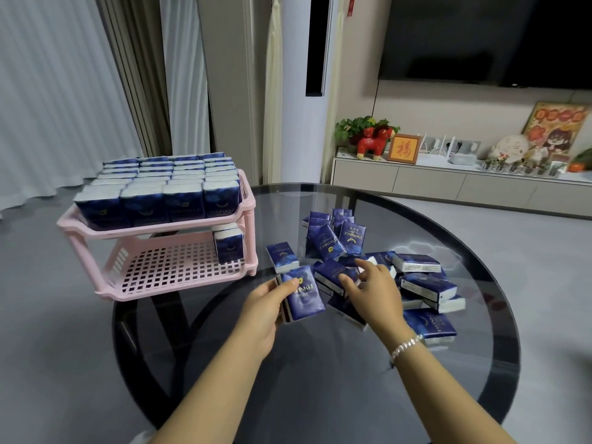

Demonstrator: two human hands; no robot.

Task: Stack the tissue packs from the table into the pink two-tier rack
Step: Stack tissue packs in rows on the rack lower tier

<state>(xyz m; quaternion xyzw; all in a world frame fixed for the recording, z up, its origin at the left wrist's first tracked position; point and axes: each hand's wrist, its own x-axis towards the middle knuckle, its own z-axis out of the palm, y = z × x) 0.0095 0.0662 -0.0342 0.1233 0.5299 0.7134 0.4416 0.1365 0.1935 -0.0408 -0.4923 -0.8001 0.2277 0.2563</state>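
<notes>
navy tissue packs (349, 261), pink rack (179, 251), smoky glass table (320, 363)

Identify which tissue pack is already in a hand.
The pack at the pile's near-left edge: the left hand grips it, thumb across its face. The right hand only reaches into the loose pile.

one pink rack (246, 206), two hands (262, 310), one table (320, 379)

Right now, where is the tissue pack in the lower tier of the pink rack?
In the head view, the tissue pack stands upright in the lower tier's back right corner, beside the pink rack post.
</notes>
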